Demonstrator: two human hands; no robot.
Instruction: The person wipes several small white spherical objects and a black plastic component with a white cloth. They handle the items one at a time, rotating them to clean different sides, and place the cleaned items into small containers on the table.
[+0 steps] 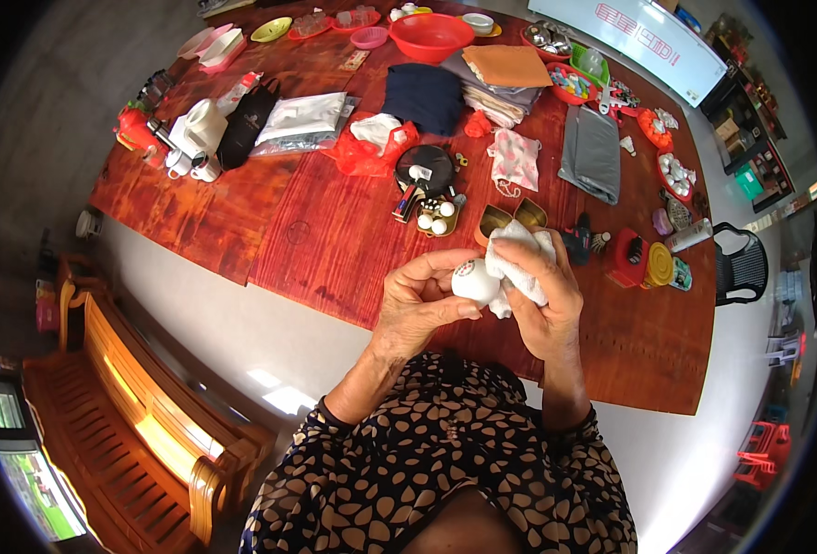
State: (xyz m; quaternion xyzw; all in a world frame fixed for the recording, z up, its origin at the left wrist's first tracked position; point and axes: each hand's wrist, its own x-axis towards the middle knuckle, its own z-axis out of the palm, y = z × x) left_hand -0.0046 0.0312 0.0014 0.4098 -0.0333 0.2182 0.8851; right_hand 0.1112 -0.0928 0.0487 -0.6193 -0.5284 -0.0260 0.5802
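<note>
Holding one rounded white object (472,286), one cloth (516,277), in two hands (412,300) (552,323)

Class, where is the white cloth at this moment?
In the head view, the white cloth is right of centre, gripped in the right hand, beside the white ball held in the left hand.

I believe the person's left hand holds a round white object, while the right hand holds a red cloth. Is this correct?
Not quite: the cloth in the right hand is white, not red, as the head view shows. The left hand does hold a round white object.
</note>
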